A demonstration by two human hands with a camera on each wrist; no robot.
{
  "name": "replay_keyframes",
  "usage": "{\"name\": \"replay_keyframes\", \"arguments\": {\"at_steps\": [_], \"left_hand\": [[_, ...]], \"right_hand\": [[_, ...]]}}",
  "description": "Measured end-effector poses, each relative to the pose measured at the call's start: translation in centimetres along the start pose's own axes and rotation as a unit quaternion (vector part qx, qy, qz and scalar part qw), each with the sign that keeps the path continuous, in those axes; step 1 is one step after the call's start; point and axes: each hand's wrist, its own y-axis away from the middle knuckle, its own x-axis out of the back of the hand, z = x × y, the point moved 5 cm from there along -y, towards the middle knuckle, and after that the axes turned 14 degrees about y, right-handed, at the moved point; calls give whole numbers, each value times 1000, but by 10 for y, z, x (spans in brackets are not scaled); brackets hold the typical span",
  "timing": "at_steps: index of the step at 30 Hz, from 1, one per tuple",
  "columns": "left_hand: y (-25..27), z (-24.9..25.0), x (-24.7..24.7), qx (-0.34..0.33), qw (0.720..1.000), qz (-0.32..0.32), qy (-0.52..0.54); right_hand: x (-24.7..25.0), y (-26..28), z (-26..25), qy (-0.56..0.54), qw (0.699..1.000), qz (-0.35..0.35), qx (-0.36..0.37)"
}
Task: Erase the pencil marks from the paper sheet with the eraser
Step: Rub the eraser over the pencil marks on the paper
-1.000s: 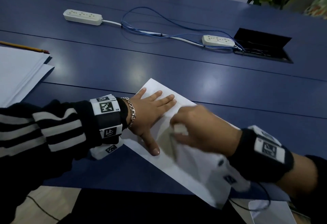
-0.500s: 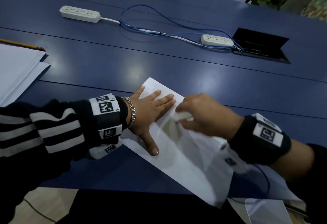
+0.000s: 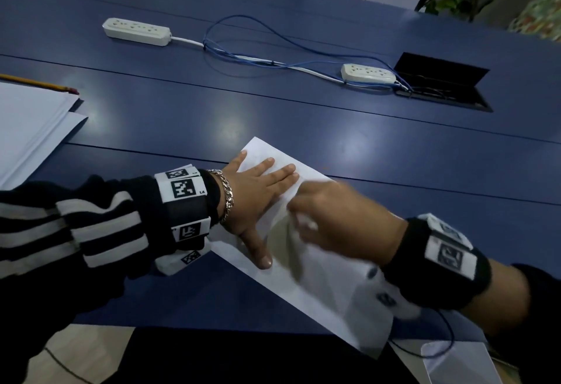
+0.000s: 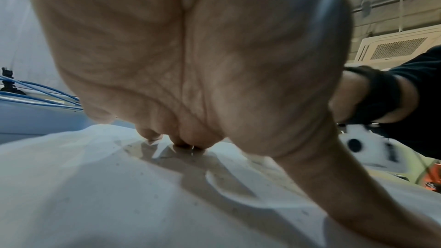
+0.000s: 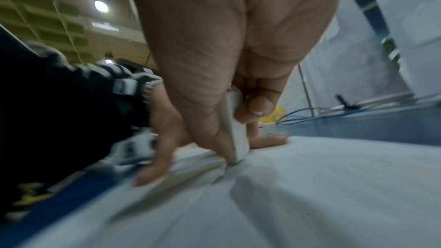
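A white paper sheet point(image 3: 328, 289) lies slanted on the blue table near its front edge. My left hand point(image 3: 261, 198) presses flat on the sheet's upper left part, fingers spread and straight. My right hand point(image 3: 306, 219) pinches a small white eraser point(image 3: 305, 223) between thumb and fingers, its lower end touching the paper point(image 5: 310, 195) just right of the left hand. In the right wrist view the eraser point(image 5: 236, 129) stands nearly upright on the sheet, blurred by motion. The left wrist view has the left palm point(image 4: 190, 54) over the paper point(image 4: 95, 186). No pencil marks are readable.
A stack of white paper point(image 3: 27, 122) with a yellow pencil point(image 3: 39, 83) lies at the far left. Two white power strips point(image 3: 136, 31) point(image 3: 368, 73) and blue cables point(image 3: 267, 49) cross the back. An open cable hatch point(image 3: 443, 83) sits at the back right.
The right hand with the eraser went up the sheet half a second ago and has now come back down and left, close to the left hand. The left hand has stayed in place.
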Motion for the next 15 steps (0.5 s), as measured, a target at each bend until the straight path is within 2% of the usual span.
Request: {"name": "replay_keyframes", "arguments": {"at_steps": [2, 3, 6, 8, 11, 15], "left_hand": [[0, 1, 1, 3, 1000, 3, -9], [0, 2, 1, 1, 1000, 2, -6], [1, -2, -2, -23, 999, 7, 22], [5, -3, -4, -41, 999, 15, 22], [10, -1, -1, -72, 996, 30, 35], [9, -4, 0, -81, 993, -8, 90]], "right_hand": [[-4, 14, -25, -20, 995, -57, 74], [-2, 18, -25, -26, 994, -68, 81], [2, 24, 8, -22, 1000, -3, 21], [-3, 34, 24, -11, 999, -7, -32], [-15, 42, 28, -14, 997, -29, -64], [-15, 33, 35, -12, 996, -3, -83]]}}
